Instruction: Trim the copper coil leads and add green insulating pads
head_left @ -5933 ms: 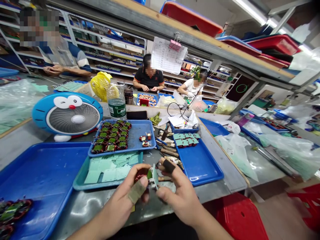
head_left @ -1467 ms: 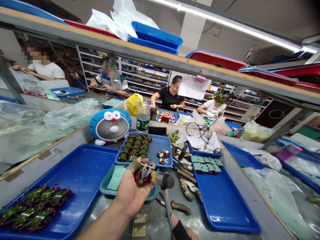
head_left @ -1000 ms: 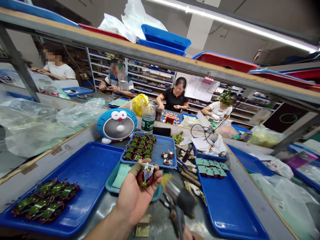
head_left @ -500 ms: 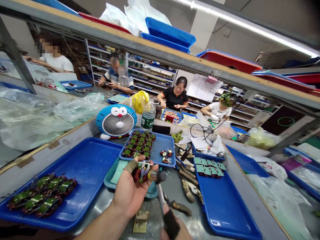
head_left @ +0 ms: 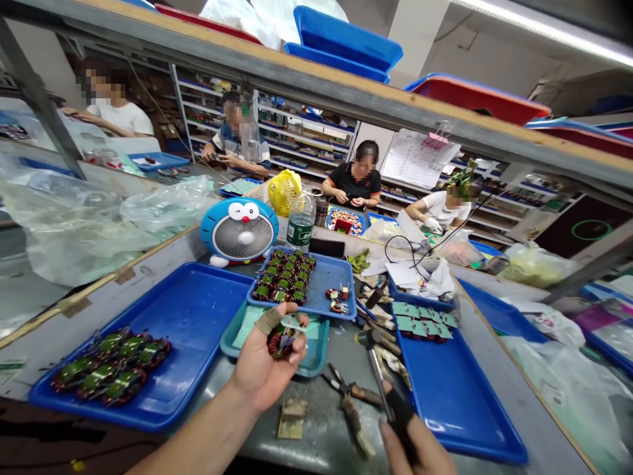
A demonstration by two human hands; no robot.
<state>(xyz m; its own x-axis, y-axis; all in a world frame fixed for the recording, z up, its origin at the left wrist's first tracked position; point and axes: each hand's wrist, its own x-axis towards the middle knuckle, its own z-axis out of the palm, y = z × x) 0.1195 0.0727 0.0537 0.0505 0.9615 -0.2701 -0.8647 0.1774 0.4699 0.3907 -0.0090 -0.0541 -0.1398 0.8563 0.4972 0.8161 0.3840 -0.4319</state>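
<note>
At the far left, a blue plastic tray (head_left: 148,310) carries a row of finished coils on green bases (head_left: 111,366), their windings dark and glossy. Next along, the person's left hand (head_left: 262,363) is curled above a teal tray (head_left: 316,349) that holds pale green paper cards (head_left: 247,326). Its fingers are closed around a copper-wound toroid coil (head_left: 279,344), which sits in the cupped palm, gripped between the fingers and the thumb, and the thumb wears a tan wrap (head_left: 270,320). Just beyond the hand, a blue tray (head_left: 329,270) holds tightly packed rows of similar coils (head_left: 284,280). On the bare grey metal tabletop (head_left: 316,448) below lie a small brown card scrap (head_left: 291,419) and a pair of pliers with worn wooden handles (head_left: 349,402). At the lower right, the right hand (head_left: 415,439), a black wrap on one finger (head_left: 400,412), is closed around the slim metal shaft of a small hammer (head_left: 376,373), whose head points up and away, well apart from the coil and beside a blue tray (head_left: 445,396) of green-carded coils (head_left: 422,323).
</note>
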